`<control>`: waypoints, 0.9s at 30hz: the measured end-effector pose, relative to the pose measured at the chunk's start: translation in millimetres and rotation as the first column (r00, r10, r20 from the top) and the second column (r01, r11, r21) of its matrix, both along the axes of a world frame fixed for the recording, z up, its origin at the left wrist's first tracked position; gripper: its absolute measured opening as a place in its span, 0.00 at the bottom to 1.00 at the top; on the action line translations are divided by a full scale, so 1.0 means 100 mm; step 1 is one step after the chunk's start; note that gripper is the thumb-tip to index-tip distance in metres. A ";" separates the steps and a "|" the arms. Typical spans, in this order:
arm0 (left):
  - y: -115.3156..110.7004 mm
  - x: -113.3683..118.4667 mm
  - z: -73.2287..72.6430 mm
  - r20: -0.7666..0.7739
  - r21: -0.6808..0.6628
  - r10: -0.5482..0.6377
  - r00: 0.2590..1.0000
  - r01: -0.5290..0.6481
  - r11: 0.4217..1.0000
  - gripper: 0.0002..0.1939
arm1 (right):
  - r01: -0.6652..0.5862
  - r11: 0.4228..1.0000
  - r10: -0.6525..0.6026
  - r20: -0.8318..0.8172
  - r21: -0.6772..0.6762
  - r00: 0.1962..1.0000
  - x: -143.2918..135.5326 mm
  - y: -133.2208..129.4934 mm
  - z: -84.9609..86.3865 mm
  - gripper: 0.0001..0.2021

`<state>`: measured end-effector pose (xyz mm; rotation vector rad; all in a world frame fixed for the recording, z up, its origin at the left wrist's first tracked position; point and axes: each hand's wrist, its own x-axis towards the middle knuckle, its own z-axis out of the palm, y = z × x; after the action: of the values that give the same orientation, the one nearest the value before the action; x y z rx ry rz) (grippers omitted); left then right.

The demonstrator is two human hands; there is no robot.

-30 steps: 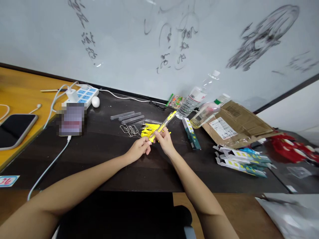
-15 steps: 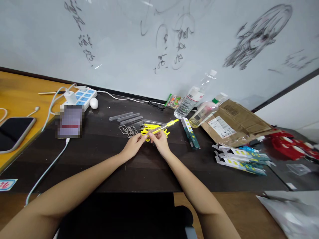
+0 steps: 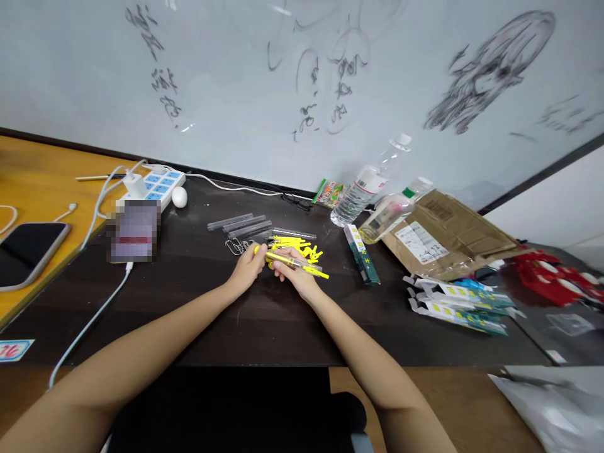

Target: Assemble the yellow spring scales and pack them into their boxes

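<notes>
A yellow pen with a clear barrel [image 3: 309, 267] is held slanting above the dark desk. My right hand [image 3: 299, 278] is closed round its middle, with the yellow clip end pointing right and toward me. My left hand [image 3: 246, 270] pinches the pen's other end, where a yellow tip shows by the thumb. Just behind the hands lies a pile of yellow pen parts [image 3: 309, 253], partly hidden by the right hand. Clear plastic tubes [image 3: 243, 223] rest to the left of the pile, and bent metal clips [image 3: 236, 245] lie near my left fingers.
To the right stand a water bottle [image 3: 358, 195] and a second bottle [image 3: 387, 217], beside a slim box [image 3: 361, 255], a brown parcel [image 3: 453, 233] and opened boxes [image 3: 460, 306]. On the left are a power strip [image 3: 163, 182], a phone [image 3: 134, 229] and a white cable [image 3: 92, 324].
The pen has turned: its right end pointed up and away, and now points down toward me. My right hand's grip has shifted, and my left hand has moved slightly left.
</notes>
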<state>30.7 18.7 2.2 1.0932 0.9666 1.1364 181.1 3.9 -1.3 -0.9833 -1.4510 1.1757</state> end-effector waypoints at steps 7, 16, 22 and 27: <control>0.17 -0.17 0.13 0.176 -0.013 0.323 0.930 -0.326 0.945 0.21 | 0.200 0.967 -0.217 0.096 0.158 0.971 0.22 0.14 0.06 0.15; 0.20 -0.20 0.11 0.223 -0.038 0.319 0.921 -0.319 0.947 0.23 | 0.090 0.897 -0.399 0.705 0.432 0.586 0.63 0.13 0.33 0.05; 0.21 -0.20 0.09 0.210 -0.053 0.305 0.929 -0.301 0.952 0.22 | -0.119 0.949 -0.221 0.882 0.293 0.415 0.66 0.12 0.26 0.05; 0.22 -0.20 0.06 0.199 -0.054 0.297 0.934 -0.292 0.955 0.22 | -0.121 0.948 -0.236 0.903 0.296 0.359 0.62 0.13 0.21 0.04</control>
<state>10.7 41.2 8.4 0.8084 0.9987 1.4476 242.9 17.4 19.7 -1.5736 -2.3792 0.1478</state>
